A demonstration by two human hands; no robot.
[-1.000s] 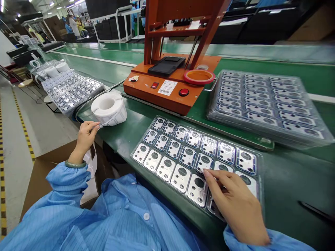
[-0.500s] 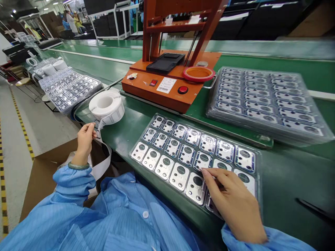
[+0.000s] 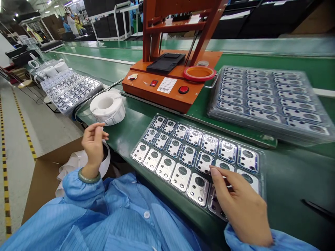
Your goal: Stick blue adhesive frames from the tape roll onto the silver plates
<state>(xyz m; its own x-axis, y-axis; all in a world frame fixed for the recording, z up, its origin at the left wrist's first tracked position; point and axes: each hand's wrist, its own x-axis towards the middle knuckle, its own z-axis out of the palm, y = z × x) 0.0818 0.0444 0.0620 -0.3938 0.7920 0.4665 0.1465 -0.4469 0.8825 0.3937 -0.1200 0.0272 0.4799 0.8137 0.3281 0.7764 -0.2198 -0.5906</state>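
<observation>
Presently, the right hand [image 3: 242, 204] is held over a clear plastic blister tray [image 3: 132, 153], which lies flat on a green conveyor bench [image 3: 290, 181]. Its fingers are curved downward, and the index fingertip [image 3: 213, 170] is placed on one of the rectangular silver metal plates [image 3: 180, 177] seated in the tray's pockets. Whether a plate is being gripped cannot be determined, as the fingers partly hide the near corner of the tray.

The left hand [image 3: 92, 146] is raised beside the bench edge with its fingers loosely curled. A narrow white paper strip [image 3: 106, 162] curves down behind it from a white roll of labels [image 3: 108, 108], but whether the strip is held cannot be confirmed.

Good handling is indicated by light fingertip contact, since the thin plates sit in shallow pockets and are closely spaced. Contact with neighbouring plates should be avoided, and the tray should be kept square on the bench. Slack in the paper strip should be controlled so that it does not snag on the bench edge.

Further along the bench, a stack of clear plastic trays [image 3: 267, 101] is placed beside an orange metal press [image 3: 167, 87].
</observation>
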